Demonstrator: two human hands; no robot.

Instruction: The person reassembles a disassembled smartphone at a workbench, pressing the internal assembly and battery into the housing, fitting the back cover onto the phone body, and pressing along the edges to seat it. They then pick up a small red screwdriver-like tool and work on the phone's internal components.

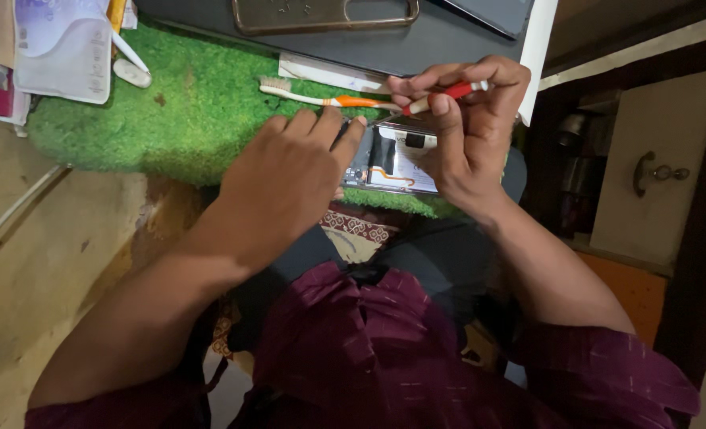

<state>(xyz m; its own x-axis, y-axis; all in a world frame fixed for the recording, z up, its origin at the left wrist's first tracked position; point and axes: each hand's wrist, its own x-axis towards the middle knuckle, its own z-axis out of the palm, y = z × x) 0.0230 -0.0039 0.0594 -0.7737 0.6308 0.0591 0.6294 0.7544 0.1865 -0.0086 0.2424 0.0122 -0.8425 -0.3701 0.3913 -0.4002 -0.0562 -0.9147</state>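
- Your left hand (285, 171) lies flat on the opened phone (393, 159). Its fingertips press down on the phone's left edge, so its grip is open, pressing and not wrapped round anything.
- Your right hand (468, 131) is closed around a red and white tool (447, 94). The thumb and fingers pinch it, and its thin tip points down to the phone's top edge, just under that grip.
- The phone sits on the green grass mat (186, 103), between your two hands, with its insides showing.
- I think you should keep the left hand pressing firmly, so the phone does not slide.
- Push the tip gently. The orange strip inside looks thin and could tear.
- The orange toothbrush (321, 97) lies on the mat just beyond your left fingertips.
- A phone case (325, 14) rests on the dark board (416, 44) further up.
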